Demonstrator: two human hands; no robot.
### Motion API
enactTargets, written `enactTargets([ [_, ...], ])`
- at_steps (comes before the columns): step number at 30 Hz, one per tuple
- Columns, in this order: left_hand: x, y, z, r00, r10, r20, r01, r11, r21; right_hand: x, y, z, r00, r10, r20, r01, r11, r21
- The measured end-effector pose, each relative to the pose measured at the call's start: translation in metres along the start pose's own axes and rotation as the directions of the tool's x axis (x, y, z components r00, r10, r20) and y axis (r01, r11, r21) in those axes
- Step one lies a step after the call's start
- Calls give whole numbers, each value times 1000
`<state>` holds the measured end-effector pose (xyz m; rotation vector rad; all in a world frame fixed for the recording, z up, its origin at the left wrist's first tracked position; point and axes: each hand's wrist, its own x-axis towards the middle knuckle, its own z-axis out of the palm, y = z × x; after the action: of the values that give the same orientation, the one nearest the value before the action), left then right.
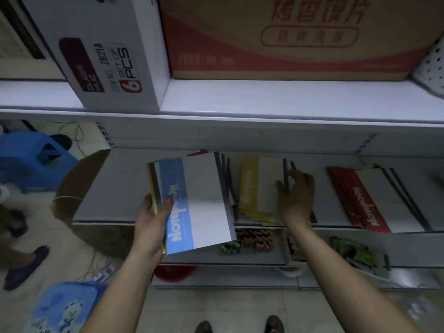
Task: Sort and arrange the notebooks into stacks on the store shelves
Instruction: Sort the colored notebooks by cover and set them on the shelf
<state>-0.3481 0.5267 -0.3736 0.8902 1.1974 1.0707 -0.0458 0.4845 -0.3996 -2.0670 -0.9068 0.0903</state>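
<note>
Your left hand (153,212) gripped a held bundle (199,203) of notebooks at its left edge, with the thumb across the blue top cover and the fingers curled beneath. The bundle hung just in front of the middle shelf (115,183). Your right hand (296,195) pinched the dark bound edge of the yellow stack (254,188), which lay on that shelf, thumb and fingertips closed on it. The red stack (365,200) lay further right, apart from it.

To do this step well, you needed to square the yellow stack's edges flush before letting go. A yellow edge showed under the blue cover, so the bundle was probably mixed and best peeled off colour by colour. The bare shelf to the left suited a blue stack.

The blue and red covers read "Notebook"; the yellow was blurred. The white box (108,56) read "GLASS MUG", "ZB721A" and "6 SET OF PCS". The brown carton (288,39) bore red Chinese characters.
</note>
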Motion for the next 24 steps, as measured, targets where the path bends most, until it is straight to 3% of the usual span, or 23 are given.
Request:
enactTargets([
  [2, 7, 0, -1, 1000, 8, 25, -8, 1000, 24, -20, -25, -1, 998, -58, 40, 51, 987, 154],
  [6, 14, -2, -5, 995, -25, 100, 24, 1000, 7, -72, -75, 10, 916, -21, 401, -138, 921, 363],
  [9, 16, -1, -5, 992, -24, 126, 24, 1000, 1, -90, -90, 23, 920, 0, 392, -172, 899, 402],
  [15, 27, 4, -39, 998, 51, -33, -49, 996, 70, -65, -95, 40, 941, 100, 323, -214, 915, 341],
  [18, 34, 5, -70, 992, 69, -107, -58, 993, 103, -42, -96, 52, 916, 153, 372, -254, 936, 242],
  [24, 32, 12, -104, 986, 62, -153, -52, 996, 70, -23, -98, 92, 904, 111, 412, -171, 979, 113],
])
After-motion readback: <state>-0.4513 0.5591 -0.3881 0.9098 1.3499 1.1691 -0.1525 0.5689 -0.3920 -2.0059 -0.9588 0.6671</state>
